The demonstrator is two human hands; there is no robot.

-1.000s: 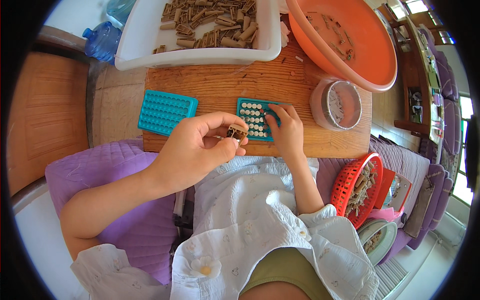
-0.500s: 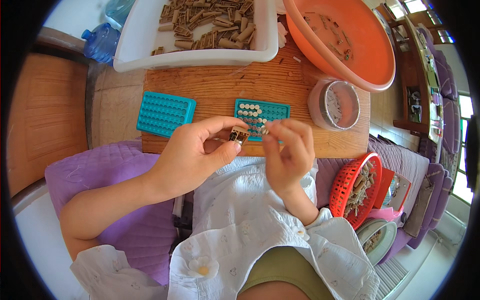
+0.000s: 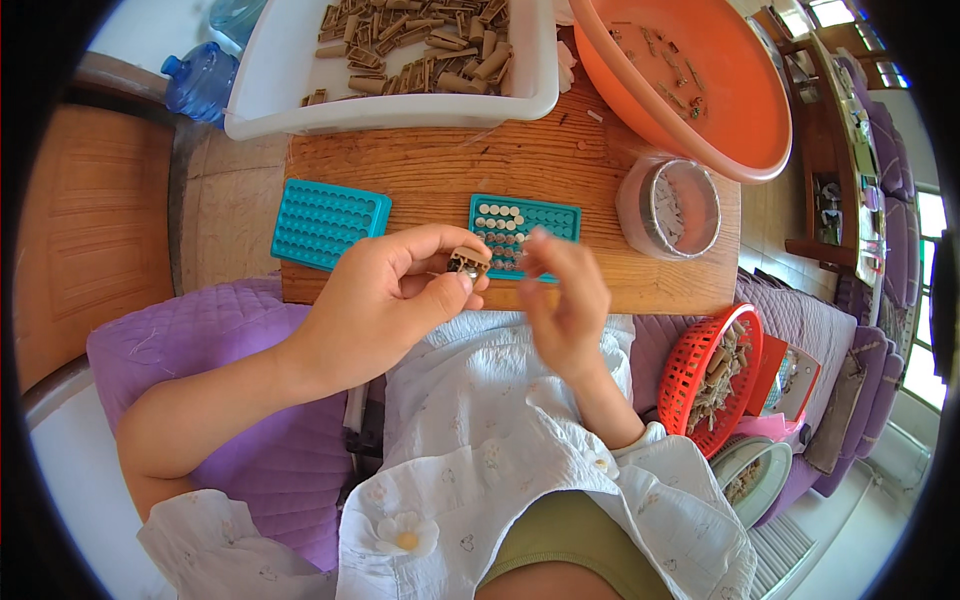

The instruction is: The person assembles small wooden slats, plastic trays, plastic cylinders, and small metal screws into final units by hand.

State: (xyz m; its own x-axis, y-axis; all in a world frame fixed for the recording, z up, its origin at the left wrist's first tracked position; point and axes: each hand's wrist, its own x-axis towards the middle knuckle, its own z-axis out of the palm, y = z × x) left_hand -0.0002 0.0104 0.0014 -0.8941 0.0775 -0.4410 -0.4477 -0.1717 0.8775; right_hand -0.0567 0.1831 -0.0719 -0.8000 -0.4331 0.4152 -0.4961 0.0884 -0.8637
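My left hand (image 3: pixel 405 290) is closed on a small tan plastic housing (image 3: pixel 470 262). Dark and shiny metal parts show inside it, and my fingers hide part of its shell. My right hand (image 3: pixel 568 305), a little smeared by motion, is over the right part of a teal tray (image 3: pixel 555 217). Its thumb and forefinger look apart, with no piece visible between them. Small white round pieces (image 3: pixel 497 211) fill some of the tray's hollows, and shiny round pieces sit in the rows nearer me. Left of this tray lies a second teal tray (image 3: pixel 330 225) with rows of bare hollows.
At the back of the wooden table (image 3: pixel 420 165) stands a white tub (image 3: pixel 390 116) of tan housings. An orange basin (image 3: pixel 650 110) with small metal parts is at the back right, near a clear round container (image 3: pixel 640 215). A red basket (image 3: pixel 680 370) of parts stands to the right.
The small round metal piece at my right fingertips is no longer visible there. My right hand has shifted slightly and its fingers have parted. The housing has moved slightly left with my left hand.
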